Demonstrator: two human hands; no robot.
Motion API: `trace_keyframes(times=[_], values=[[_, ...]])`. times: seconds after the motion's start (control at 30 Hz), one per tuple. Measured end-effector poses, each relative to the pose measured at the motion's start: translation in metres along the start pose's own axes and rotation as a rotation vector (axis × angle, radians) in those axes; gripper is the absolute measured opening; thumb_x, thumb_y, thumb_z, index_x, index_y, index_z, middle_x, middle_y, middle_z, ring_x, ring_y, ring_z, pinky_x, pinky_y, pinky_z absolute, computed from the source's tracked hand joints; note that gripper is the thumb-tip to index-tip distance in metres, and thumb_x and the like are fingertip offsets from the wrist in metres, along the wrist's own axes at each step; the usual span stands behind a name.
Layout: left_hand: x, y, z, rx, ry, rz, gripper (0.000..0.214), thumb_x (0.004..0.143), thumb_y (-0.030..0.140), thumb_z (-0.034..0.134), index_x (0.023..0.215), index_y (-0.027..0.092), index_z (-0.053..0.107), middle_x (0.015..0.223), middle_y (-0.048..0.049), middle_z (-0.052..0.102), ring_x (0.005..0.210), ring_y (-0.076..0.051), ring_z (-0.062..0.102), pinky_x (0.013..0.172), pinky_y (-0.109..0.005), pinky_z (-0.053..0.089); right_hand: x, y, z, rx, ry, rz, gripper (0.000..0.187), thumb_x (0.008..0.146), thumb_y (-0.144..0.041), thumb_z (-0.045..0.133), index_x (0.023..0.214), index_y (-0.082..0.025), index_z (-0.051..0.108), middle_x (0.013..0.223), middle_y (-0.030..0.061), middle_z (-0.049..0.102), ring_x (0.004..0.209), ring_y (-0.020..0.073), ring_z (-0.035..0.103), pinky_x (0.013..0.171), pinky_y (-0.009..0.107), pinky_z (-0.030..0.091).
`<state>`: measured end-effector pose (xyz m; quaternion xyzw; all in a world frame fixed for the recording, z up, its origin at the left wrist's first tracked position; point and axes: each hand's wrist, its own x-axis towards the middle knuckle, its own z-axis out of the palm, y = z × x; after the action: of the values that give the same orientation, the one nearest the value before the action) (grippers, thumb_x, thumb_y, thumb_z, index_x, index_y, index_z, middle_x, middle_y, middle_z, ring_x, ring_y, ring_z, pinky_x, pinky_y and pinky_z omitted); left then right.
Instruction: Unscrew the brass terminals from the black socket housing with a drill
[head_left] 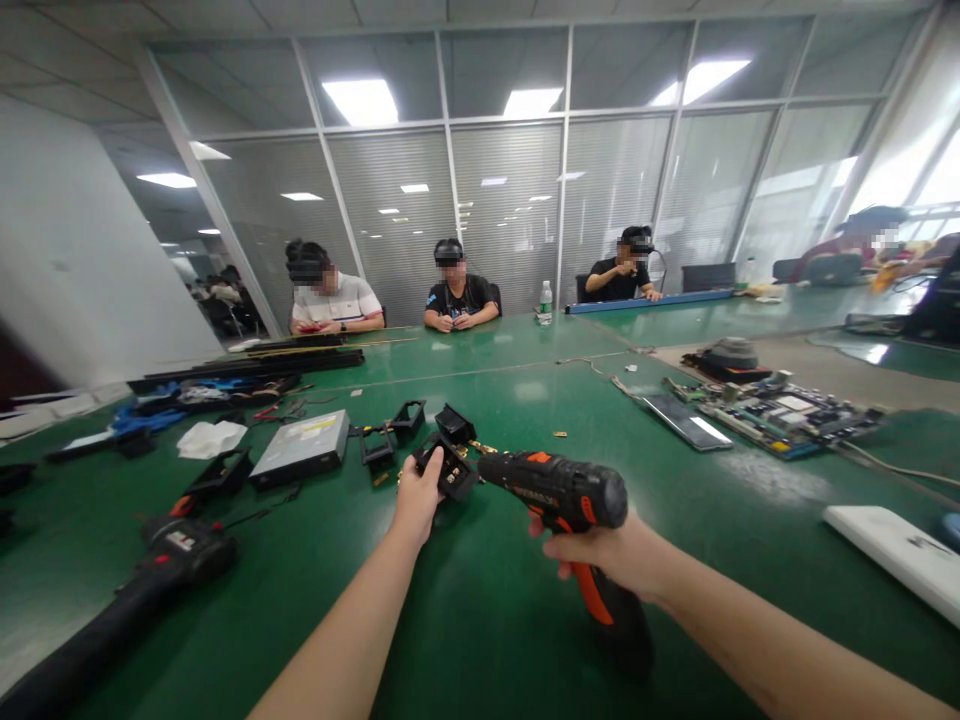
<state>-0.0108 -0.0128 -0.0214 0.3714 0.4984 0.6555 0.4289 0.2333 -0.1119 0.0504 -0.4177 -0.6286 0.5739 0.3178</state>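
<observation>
My left hand [421, 490] is closed around a black plastic socket housing [454, 478], thumb on top, with small metal contacts showing inside it. A black and orange cordless drill [559, 488] is in my right hand [607, 550], fingers wrapped round its grip. The drill's nose points left at the housing, close beside it; whether a bit touches it I cannot make out. Just beyond my left hand lie more black housings, one open frame [409, 420], another frame [376, 447] and a darker one [454, 424]. Small brass pieces [484, 449] lie around them.
A silver disc drive [301, 447] lies left of the frames, near white tissue [211, 439]. A black power tool [165, 560] rests at the near left. Right are a phone-like slab [686, 422], circuit boards [795, 412] and a white case [900, 555]. Several people sit across the green table [525, 385].
</observation>
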Motion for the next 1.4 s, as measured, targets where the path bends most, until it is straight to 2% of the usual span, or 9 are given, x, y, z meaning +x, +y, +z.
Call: trace_keyframes(times=[0.23, 0.33, 0.43, 0.6, 0.87, 1.0, 1.13, 1.23, 1.4], values=[[-0.03, 0.026, -0.024, -0.077, -0.035, -0.128, 0.038, 0.075, 0.038, 0.075, 0.106, 0.021, 0.059, 0.107, -0.0089, 0.068, 0.086, -0.02, 0.069, 0.07, -0.036, 0.059, -0.038, -0.003, -0.037, -0.424, 0.097, -0.156, 0.028, 0.069, -0.028, 0.068, 0.094, -0.017, 0.061, 0.093, 0.0104, 0.065, 0.084, 0.0269, 0.06, 0.078, 0.04, 0.048], [-0.054, 0.048, -0.043, -0.076, -0.03, -0.17, 0.038, 0.076, 0.034, 0.074, 0.109, 0.021, 0.061, 0.106, -0.0093, 0.069, 0.086, -0.022, 0.069, 0.07, -0.037, 0.059, -0.041, -0.006, -0.041, -0.589, 0.009, -0.204, 0.03, 0.067, -0.026, 0.07, 0.095, -0.018, 0.065, 0.093, 0.01, 0.066, 0.088, 0.0278, 0.061, 0.081, 0.037, 0.046], [-0.077, 0.074, -0.062, -0.107, 0.041, -0.195, 0.034, 0.077, 0.034, 0.071, 0.107, 0.019, 0.062, 0.102, -0.0112, 0.071, 0.086, -0.026, 0.07, 0.068, -0.041, 0.059, -0.036, -0.003, -0.022, -0.78, -0.134, -0.247, 0.037, 0.064, -0.023, 0.071, 0.1, -0.018, 0.067, 0.093, 0.0102, 0.066, 0.084, 0.0265, 0.063, 0.077, 0.034, 0.046], [-0.098, 0.115, -0.078, -0.118, 0.105, -0.125, 0.032, 0.082, 0.039, 0.062, 0.103, 0.015, 0.066, 0.096, -0.0124, 0.072, 0.076, -0.026, 0.07, 0.056, -0.037, 0.058, -0.007, 0.001, 0.046, -1.132, -0.315, -0.398, 0.046, 0.065, -0.022, 0.069, 0.11, -0.015, 0.063, 0.098, 0.0122, 0.065, 0.076, 0.0252, 0.065, 0.066, 0.034, 0.048], [-0.101, 0.153, -0.089, -0.074, 0.223, -0.005, 0.032, 0.082, 0.043, 0.059, 0.099, 0.018, 0.067, 0.087, -0.0088, 0.073, 0.073, -0.024, 0.07, 0.057, -0.033, 0.059, 0.074, -0.013, 0.148, -1.178, -0.458, -0.539, 0.052, 0.058, -0.038, 0.081, 0.101, -0.015, 0.064, 0.097, 0.012, 0.065, 0.075, 0.0287, 0.066, 0.058, 0.036, 0.053], [-0.092, 0.16, -0.097, -0.077, 0.264, 0.036, 0.031, 0.082, 0.045, 0.058, 0.093, 0.017, 0.068, 0.084, -0.0084, 0.073, 0.073, -0.024, 0.071, 0.06, -0.033, 0.06, 0.105, -0.017, 0.172, -1.152, -0.34, -0.537, 0.065, 0.056, -0.044, 0.083, 0.108, -0.012, 0.06, 0.099, 0.0148, 0.062, 0.077, 0.0308, 0.064, 0.058, 0.039, 0.054], [-0.081, 0.155, -0.092, -0.078, 0.252, 0.051, 0.033, 0.084, 0.046, 0.057, 0.092, 0.016, 0.068, 0.082, -0.0078, 0.073, 0.073, -0.023, 0.07, 0.062, -0.034, 0.06, 0.128, -0.019, 0.182, -1.066, -0.16, -0.657, 0.05, 0.075, -0.031, 0.071, 0.116, -0.008, 0.054, 0.115, 0.0203, 0.055, 0.105, 0.0376, 0.054, 0.085, 0.053, 0.047], [-0.076, 0.148, -0.085, -0.069, 0.234, 0.029, 0.039, 0.084, 0.048, 0.057, 0.098, 0.014, 0.068, 0.083, -0.0085, 0.073, 0.074, -0.023, 0.07, 0.066, -0.037, 0.06, 0.137, -0.016, 0.177, -0.943, -0.228, -0.779, 0.024, 0.085, -0.019, 0.056, 0.108, -0.011, 0.059, 0.115, 0.0199, 0.057, 0.113, 0.0352, 0.049, 0.096, 0.055, 0.037], [-0.073, 0.136, -0.078, -0.07, 0.238, 0.066, 0.048, 0.083, 0.056, 0.055, 0.099, 0.012, 0.066, 0.081, -0.0092, 0.073, 0.08, -0.025, 0.07, 0.073, -0.041, 0.058, 0.122, 0.003, 0.144, -0.535, -0.349, -0.763, 0.021, 0.084, -0.021, 0.053, 0.104, -0.019, 0.061, 0.115, 0.0129, 0.061, 0.114, 0.0283, 0.052, 0.102, 0.048, 0.036]])
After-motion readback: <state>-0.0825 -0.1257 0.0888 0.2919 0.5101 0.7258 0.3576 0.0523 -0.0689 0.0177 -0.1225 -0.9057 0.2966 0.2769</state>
